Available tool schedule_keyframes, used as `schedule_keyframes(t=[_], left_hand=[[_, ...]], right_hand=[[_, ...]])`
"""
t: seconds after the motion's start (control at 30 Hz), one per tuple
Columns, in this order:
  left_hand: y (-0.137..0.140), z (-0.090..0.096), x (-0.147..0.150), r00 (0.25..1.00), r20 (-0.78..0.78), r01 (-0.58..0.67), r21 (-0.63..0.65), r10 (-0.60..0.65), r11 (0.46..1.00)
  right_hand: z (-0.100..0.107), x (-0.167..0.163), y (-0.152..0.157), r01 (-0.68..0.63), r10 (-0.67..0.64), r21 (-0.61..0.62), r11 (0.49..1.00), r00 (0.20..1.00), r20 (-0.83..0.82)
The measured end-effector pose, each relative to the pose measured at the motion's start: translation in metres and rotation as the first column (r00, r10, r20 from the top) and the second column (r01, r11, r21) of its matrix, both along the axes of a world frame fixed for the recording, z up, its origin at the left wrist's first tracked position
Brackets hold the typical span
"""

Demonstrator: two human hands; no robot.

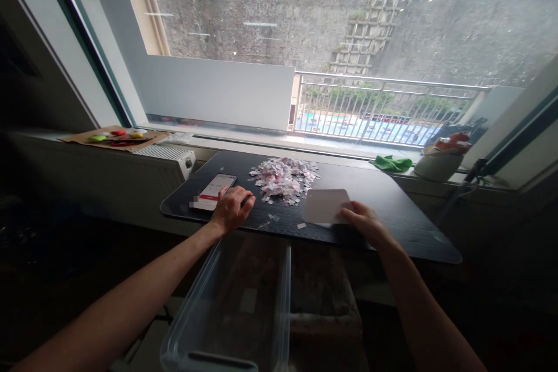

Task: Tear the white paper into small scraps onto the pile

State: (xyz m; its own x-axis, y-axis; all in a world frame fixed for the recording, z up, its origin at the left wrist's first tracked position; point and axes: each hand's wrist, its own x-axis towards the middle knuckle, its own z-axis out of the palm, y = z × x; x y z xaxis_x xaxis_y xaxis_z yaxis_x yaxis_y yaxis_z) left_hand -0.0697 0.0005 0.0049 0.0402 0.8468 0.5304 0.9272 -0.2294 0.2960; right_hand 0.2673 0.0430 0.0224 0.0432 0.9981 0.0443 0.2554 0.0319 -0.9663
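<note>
My right hand [364, 220] grips a flat white rectangular plate with rounded corners [326, 206] by its right edge, thumb on top. The plate is tilted up over the dark table [366, 186]. Left of the plate and farther back lies a heap of small torn paper scraps [285, 179], pale pink and white. My left hand [234, 206] rests at the table's front edge with loosely bent fingers and nothing visible in them. It partly covers a smartphone [214, 193] with a lit screen. A few loose scraps [301, 225] lie between my hands.
Below the table's front edge stands a clear plastic bin [285, 302] with a pale rectangle showing in it. A green cloth [391, 164] and a light pot [438, 164] sit on the right sill. Brown cardboard [93, 135] with colourful items lies left, near a radiator [168, 157].
</note>
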Motion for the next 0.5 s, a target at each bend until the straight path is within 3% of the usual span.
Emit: schedule_keyframes(t=[0.5], left_hand=[[0.0,0.001,0.001,1.0,0.009,0.004,-0.004,-0.004,1.0]], right_hand=[[0.011,-0.003,0.009,-0.24,0.238,-0.162,0.957,0.971,-0.031]])
